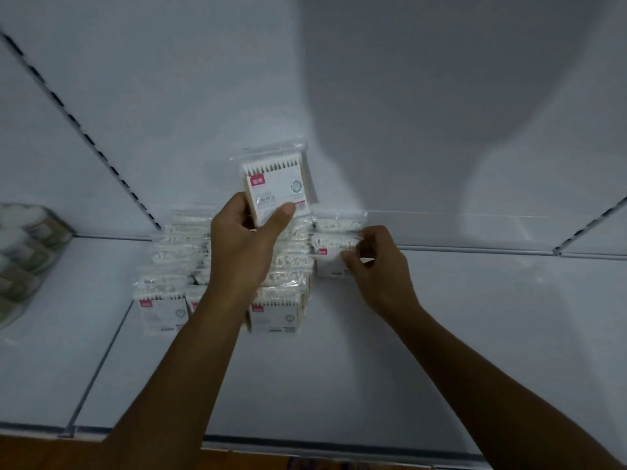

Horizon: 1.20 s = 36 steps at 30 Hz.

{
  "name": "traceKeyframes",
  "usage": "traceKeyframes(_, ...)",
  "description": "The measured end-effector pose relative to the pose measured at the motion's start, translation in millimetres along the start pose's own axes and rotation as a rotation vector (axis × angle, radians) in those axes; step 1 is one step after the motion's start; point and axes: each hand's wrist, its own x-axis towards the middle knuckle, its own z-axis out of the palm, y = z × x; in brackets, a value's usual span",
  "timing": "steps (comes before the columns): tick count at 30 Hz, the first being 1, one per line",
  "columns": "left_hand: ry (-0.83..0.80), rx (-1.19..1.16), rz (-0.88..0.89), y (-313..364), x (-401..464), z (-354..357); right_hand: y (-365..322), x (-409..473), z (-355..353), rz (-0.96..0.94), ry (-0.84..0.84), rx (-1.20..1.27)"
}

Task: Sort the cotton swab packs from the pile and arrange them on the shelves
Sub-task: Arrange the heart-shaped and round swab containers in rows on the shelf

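Left hand (242, 239) grips a raised cotton swab pack (276, 188), right hand (373, 262) pinches the right row's near pack (330, 261) — nudge risks toppling the upright packs (220, 266) just left.

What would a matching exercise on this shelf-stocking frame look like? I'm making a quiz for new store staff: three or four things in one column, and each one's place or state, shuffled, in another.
Column 1
1. left hand
2. right hand
3. front-left cotton swab pack
4. green-labelled packages

Column 2
A. lie at the far left edge of the shelf
B. holds a raised cotton swab pack above the rows
C. stands at the front of the leftmost row
D. pinches the front pack of the short right row

Pairs: 1-B, 2-D, 3-C, 4-A
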Motion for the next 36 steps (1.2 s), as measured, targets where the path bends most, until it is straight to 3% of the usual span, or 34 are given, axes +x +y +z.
traceKeyframes(12, -0.039, 0.163, 0.047, 2.8, -12.2, -17.1, 0.7, 0.0, 4.8, 0.046, 0.079, -0.060)
traceKeyframes(16, -0.146, 0.166, 0.039, 10.2, -18.9, -11.8, -11.1, -11.6, -5.2, -0.074, 0.184, 0.027)
traceKeyframes(23, -0.336, 0.370, 0.059, 11.9, -28.9, 8.4, -51.6, -19.1, -19.0, -0.189, -0.004, 0.192)
traceKeyframes(26, -0.386, 0.452, 0.093, 8.9, -32.2, 11.7, -45.2, -19.8, -20.4, -0.192, -0.005, 0.146)
traceKeyframes(32, -0.402, 0.738, 0.338, -1.8, -22.2, 4.0, -9.8, -23.0, -20.9, -0.083, -0.020, 0.042)
traceKeyframes(36, -0.478, 0.929, 0.358, -15.3, -15.5, 4.9, 5.3, -21.7, -13.9, -0.033, -0.087, -0.053)
